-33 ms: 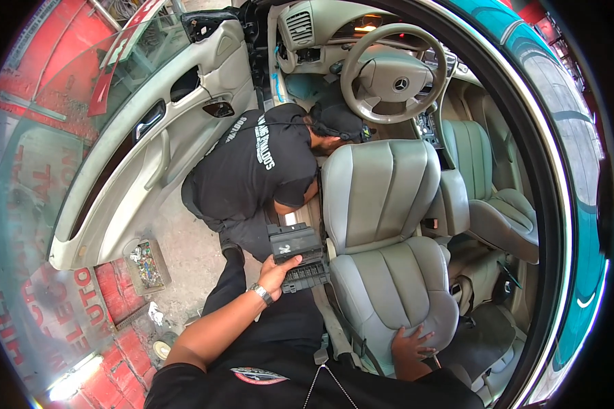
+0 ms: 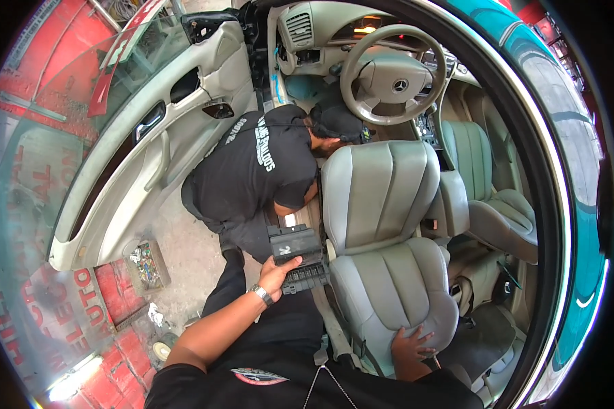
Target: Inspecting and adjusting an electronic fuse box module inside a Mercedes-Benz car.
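My left hand (image 2: 275, 273), with a metal watch at the wrist, grips a black plastic fuse box or module (image 2: 294, 240) with a slotted lower section, held beside the front of the grey leather driver's seat (image 2: 378, 198). My right hand (image 2: 409, 347) lies with fingers spread on the grey leather seat cushion (image 2: 389, 300) nearer me, touching it and holding nothing.
A co-worker (image 2: 252, 170) in black crouches in the doorway, head under the steering wheel (image 2: 393, 78). The open car door (image 2: 164, 143) is at left. A bin of small parts (image 2: 144, 269) sits on the ground. The door frame (image 2: 549, 204) curves along the right.
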Demonstrator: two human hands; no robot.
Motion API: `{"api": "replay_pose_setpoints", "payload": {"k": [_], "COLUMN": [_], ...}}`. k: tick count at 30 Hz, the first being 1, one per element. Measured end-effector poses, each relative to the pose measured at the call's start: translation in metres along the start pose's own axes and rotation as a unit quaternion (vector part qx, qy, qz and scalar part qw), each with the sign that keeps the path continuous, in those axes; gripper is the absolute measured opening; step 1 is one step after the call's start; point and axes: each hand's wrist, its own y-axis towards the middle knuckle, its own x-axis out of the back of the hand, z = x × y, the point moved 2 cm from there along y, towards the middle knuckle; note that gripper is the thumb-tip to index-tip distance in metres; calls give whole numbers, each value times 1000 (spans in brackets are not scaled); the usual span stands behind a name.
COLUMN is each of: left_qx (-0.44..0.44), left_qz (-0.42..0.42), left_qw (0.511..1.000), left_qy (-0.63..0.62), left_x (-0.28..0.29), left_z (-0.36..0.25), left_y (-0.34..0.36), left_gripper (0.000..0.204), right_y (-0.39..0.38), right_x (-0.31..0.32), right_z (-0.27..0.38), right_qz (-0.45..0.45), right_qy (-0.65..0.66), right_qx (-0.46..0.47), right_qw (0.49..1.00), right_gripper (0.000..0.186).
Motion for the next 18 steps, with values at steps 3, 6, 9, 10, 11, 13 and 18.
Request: {"api": "replay_pose_setpoints", "payload": {"k": [3, 6, 9, 10, 11, 13, 18], "left_qx": [7, -4, -2, -8, -4, -12, 10], "left_qz": [-39, -26, 2, 11, 11, 10, 6], "left_qw": [999, 1000, 1000, 1000, 1000, 1000, 1000], "left_qy": [34, -1, -2, 1, -1, -3, 0], "left_x": [-9, 10, 17, 14, 13, 12, 10], "left_z": [0, 18, 22, 23, 23, 17, 13], "left_y": [-9, 6, 9, 11, 10, 9, 16], "left_gripper": [51, 39, 37, 37, 36, 35, 36], "right_y": [-10, -6, -6, 2, 8, 16, 33], "right_x": [20, -28, -33, -49, -64, -85, -110], "right_z": [-13, 2, -13, -16, -19, -18, -6], "right_qz": [-40, -308, -343, -348, -388, -429, -290], "right_qy": [5, 138, -18, -11, 44, 109, 50], "right_qx": [48, 21, 129, 122, 119, 119, 135], "right_qw": [998, 941, 930, 930, 913, 889, 946], "right_gripper": [76, 73, 75, 75, 73, 72, 73]}}
